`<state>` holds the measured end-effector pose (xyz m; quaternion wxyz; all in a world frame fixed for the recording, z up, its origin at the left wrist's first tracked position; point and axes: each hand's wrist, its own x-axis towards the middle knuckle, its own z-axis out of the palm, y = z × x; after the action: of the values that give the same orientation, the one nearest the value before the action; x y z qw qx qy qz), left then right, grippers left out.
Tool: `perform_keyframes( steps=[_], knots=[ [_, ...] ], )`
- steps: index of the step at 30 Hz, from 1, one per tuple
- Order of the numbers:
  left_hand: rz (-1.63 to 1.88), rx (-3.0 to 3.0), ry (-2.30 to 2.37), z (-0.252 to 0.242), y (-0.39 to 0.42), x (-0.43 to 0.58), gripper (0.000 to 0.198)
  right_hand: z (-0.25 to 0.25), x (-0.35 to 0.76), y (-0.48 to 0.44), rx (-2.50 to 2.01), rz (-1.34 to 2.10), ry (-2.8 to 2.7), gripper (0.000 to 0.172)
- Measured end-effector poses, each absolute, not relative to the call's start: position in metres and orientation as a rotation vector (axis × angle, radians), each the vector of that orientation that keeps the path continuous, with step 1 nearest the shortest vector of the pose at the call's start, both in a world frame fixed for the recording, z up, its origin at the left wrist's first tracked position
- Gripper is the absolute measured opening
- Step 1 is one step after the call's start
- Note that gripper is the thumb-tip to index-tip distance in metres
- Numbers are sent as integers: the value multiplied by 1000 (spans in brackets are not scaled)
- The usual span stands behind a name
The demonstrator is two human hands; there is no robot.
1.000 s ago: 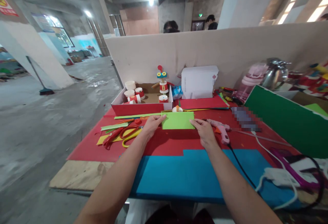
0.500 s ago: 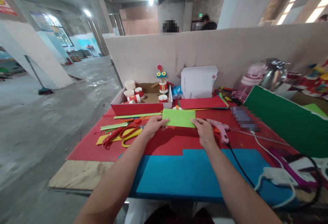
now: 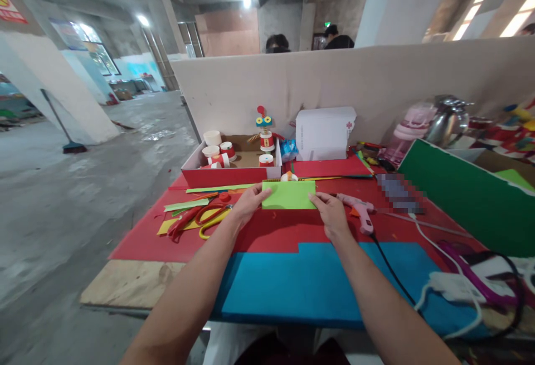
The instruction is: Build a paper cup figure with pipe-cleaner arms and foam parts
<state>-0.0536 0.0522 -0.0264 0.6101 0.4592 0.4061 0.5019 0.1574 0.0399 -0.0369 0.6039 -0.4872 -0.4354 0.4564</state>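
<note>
A rectangle of bright green paper (image 3: 289, 195) is stretched between both hands above the red table covering. My left hand (image 3: 249, 204) pinches its left edge between thumb and fingers. At the opposite edge, my right hand (image 3: 330, 212) grips the paper the same way. Just behind the paper, a small white cup (image 3: 289, 176) with an orange piece is partly hidden. To the left of my left hand lie red-and-yellow-handled scissors (image 3: 213, 220) among paper strips (image 3: 186, 206). A pink glue gun (image 3: 363, 212) rests to the right of my right hand.
A shallow box (image 3: 232, 177) with paper cups and a cup figure (image 3: 266, 141) stands at the back. A green board (image 3: 468, 198), a pink bottle (image 3: 412, 131) and a steel jug (image 3: 451, 122) are at right. Cables cross the blue sheet (image 3: 288, 284). Two people are behind the partition (image 3: 238, 86).
Both hands have shifted slightly left and down with the green paper. More of the small cup behind it shows now. The paper stays held at both edges.
</note>
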Motion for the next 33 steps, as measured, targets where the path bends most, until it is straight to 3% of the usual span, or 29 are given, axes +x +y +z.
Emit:
perform_keyframes(
  steps=[18,23,33],
  knots=[
    [1325,1103,997,-36,58,-53,41,-36,160,42,-1176,995,-1086,36],
    [1477,1161,1041,-32,59,-56,47,-37,163,44,-1168,985,-1051,36],
    [1184,1204,975,-37,55,-46,42,-37,160,42,-1159,920,-1054,37]
  ],
)
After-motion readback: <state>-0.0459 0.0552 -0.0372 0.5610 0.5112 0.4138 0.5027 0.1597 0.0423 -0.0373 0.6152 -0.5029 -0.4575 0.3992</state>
